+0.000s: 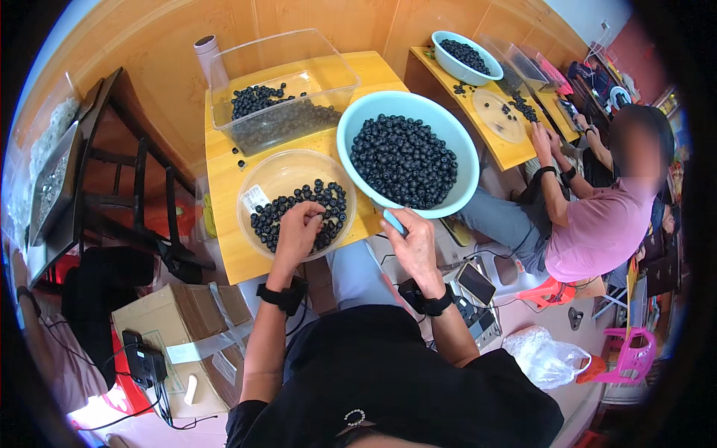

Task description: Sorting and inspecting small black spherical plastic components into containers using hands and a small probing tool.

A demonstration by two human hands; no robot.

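A shallow round clear tray (258, 166) rests on the yellow table in front of me, with many small blue-black balls (336, 201) in its near half. They are blueberries or beads; I cannot tell which. My left hand (300, 225) dips among them, its fingers pinched together. Whatever it pinches is hidden. To the right stands a large light-blue bowl (470, 168), heaped with the same balls. Against its near rim, my right hand (412, 243) is closed round a light-blue, handle-like piece (394, 222). Whether that piece belongs to the bowl is unclear.
Behind the tray stands a clear rectangular bin (336, 97) holding more balls, beside a pink bottle (209, 56). At right a person in pink (605, 216) works at another table with a blue bowl (493, 67). A cardboard box (160, 321) and black chair (138, 179) are left.
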